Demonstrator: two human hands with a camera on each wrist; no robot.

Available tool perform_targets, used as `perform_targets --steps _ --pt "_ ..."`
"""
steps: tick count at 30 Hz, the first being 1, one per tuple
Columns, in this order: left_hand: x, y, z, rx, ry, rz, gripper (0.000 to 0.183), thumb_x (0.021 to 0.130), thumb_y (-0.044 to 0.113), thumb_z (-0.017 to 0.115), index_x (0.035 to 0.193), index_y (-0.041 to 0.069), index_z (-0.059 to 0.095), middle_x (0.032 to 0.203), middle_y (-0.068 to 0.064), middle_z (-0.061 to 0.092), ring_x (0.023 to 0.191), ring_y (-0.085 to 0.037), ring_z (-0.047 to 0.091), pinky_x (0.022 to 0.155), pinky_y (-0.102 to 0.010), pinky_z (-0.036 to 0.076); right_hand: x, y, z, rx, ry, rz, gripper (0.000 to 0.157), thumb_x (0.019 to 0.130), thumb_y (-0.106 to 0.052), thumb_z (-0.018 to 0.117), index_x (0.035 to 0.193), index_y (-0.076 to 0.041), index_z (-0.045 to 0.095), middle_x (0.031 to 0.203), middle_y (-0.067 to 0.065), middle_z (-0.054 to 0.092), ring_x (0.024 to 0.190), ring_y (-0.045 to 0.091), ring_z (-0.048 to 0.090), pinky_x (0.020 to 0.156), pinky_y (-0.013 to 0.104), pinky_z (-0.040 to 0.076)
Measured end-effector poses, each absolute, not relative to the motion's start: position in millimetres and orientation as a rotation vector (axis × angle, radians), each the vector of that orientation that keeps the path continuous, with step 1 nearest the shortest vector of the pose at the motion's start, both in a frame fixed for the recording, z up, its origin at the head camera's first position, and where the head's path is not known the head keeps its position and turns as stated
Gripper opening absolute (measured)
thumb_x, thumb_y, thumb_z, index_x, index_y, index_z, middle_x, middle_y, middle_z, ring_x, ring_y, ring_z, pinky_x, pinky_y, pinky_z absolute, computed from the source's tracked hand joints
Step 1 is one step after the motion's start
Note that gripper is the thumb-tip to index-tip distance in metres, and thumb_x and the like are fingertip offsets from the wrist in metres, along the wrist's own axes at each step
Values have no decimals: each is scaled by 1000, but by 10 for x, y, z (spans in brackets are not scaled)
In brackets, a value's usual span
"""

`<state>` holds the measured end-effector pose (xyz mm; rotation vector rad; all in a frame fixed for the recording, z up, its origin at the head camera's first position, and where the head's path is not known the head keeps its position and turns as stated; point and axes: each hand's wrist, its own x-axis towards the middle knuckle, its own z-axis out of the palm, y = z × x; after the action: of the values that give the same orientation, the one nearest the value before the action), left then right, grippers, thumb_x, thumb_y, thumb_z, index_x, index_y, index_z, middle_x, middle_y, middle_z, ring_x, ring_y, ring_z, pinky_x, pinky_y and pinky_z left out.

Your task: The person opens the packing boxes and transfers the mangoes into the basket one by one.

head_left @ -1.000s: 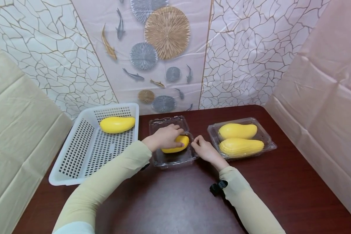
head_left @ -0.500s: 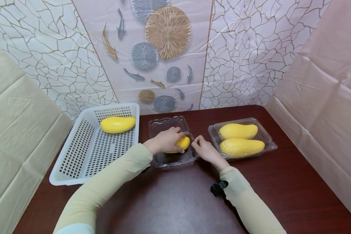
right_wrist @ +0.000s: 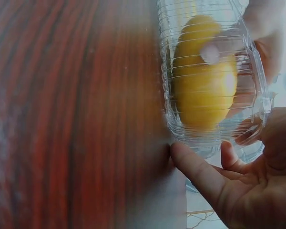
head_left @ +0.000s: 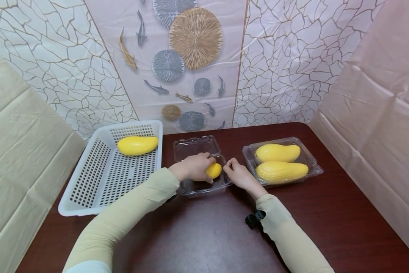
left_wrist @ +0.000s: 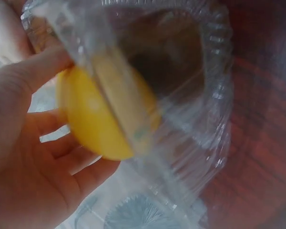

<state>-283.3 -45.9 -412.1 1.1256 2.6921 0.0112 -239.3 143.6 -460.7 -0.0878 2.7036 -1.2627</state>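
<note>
My left hand (head_left: 195, 167) grips a yellow mango (head_left: 213, 171) from above, inside the base of an open clear plastic clamshell (head_left: 207, 189). The left wrist view shows the thumb and fingers wrapped round the mango (left_wrist: 93, 114), partly behind the clamshell's transparent wall. At the clamshell's right side, my right hand (head_left: 238, 173) holds its edge with bent fingers. Seen in the right wrist view, one fingertip (right_wrist: 177, 149) lies low at the clamshell's end, by the dark tabletop, with the mango (right_wrist: 205, 90) visible through the ribbed side. The lid (head_left: 195, 147) lies folded back, away from me.
To the left, a white perforated basket (head_left: 98, 167) contains one mango (head_left: 137, 146). On the right stands another clear clamshell (head_left: 311, 168) with two mangoes in it, the nearer one a mango (head_left: 281, 171) under ribbed plastic. A patterned sheet (head_left: 194, 94) hangs behind the red-brown table (head_left: 204, 235).
My left hand has moved slightly toward me with the mango, which now sits nearer the front of the clamshell. The right hand has stayed at the clamshell's edge.
</note>
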Motion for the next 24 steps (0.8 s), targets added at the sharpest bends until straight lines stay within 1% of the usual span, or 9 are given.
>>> perform_targets --steps 3,7,10,15,24 --pt "-2812 -452 -4161 1133 2627 16 69 83 41 82 138 8 56 125 -8 56 102 -19 57 87 -35 49 -2397 1437 -4623 -94 2706 -1267 17 104 -24 44 102 -8 46 74 6 56 65 19 53 63 30 42" --pt "-2784 -441 -4172 1176 2585 4 69 82 35 82 138 5 55 122 -9 57 98 -19 57 88 -34 48 -2408 1439 -4636 -94 2711 -1271 16 103 -23 44 102 -8 46 74 6 59 66 18 56 64 30 43" --pt "-2775 -436 -4157 1181 2580 -5 71 82 34 83 140 5 53 124 -9 57 100 -20 58 90 -35 48 -2410 1442 -4633 -99 2706 -1283 16 104 -23 44 103 -7 45 75 7 59 66 18 56 64 30 44" --pt "-2763 -438 -4124 1161 2552 3 76 83 32 83 146 5 49 133 -11 55 107 -21 58 94 -35 47 -2409 1446 -4624 -101 2703 -1285 16 104 -23 44 103 -7 45 77 7 59 67 19 57 64 30 44" --pt "-2758 -440 -4092 1172 2531 -24 75 84 30 83 145 4 49 137 -12 54 106 -20 58 95 -34 47 -2406 1450 -4615 -94 2695 -1282 17 103 -24 44 103 -7 45 78 8 59 68 19 58 65 30 45"
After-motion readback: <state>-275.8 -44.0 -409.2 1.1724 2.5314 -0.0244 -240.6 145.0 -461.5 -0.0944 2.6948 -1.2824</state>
